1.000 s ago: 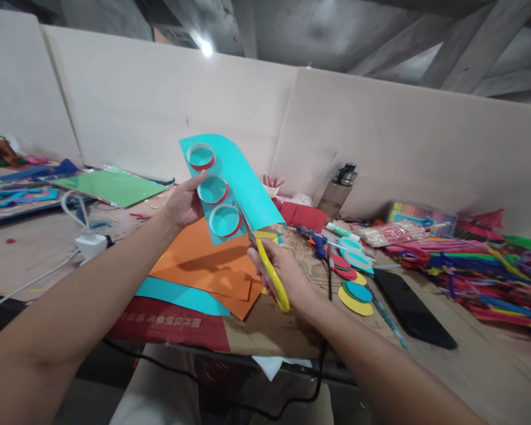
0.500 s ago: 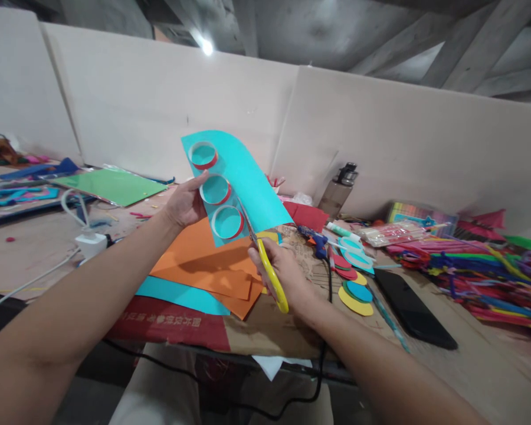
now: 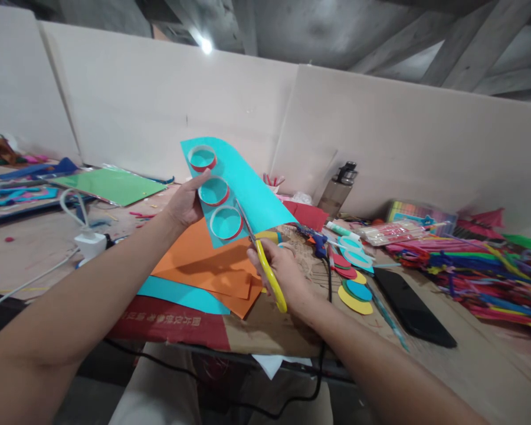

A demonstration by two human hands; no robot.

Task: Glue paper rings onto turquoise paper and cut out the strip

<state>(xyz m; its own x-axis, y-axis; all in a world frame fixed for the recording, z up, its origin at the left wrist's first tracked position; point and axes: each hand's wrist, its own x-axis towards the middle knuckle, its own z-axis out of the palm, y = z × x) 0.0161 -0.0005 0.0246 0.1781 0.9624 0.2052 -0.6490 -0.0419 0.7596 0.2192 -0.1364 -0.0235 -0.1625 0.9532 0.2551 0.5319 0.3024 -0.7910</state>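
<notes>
My left hand [image 3: 186, 200] grips the left edge of a curved turquoise sheet [image 3: 248, 189], thumb on its front near the middle ring. Three rings, red outside and pale at the rim, stand in a row on it: an upper ring [image 3: 202, 158], a middle ring [image 3: 213, 190] and a lower ring [image 3: 226, 222]. My right hand [image 3: 281, 268] is closed round the yellow handles of scissors [image 3: 269, 277]. The scissor blades point up and left into the sheet, just right of the lower ring. Orange sheets [image 3: 203, 260] lie below.
A glue gun [image 3: 318, 241], paper circles [image 3: 356, 295], a black phone [image 3: 413, 307] and pipe cleaners [image 3: 482, 277] lie to the right. Behind stands a bottle [image 3: 336, 192]. On the left are a green sheet [image 3: 115, 184] and a white plug [image 3: 91, 243].
The turquoise sheet's upper bend has dropped slightly and its right corner has shifted a little right. Both hands have barely moved, keeping hold of the sheet and the scissors.
</notes>
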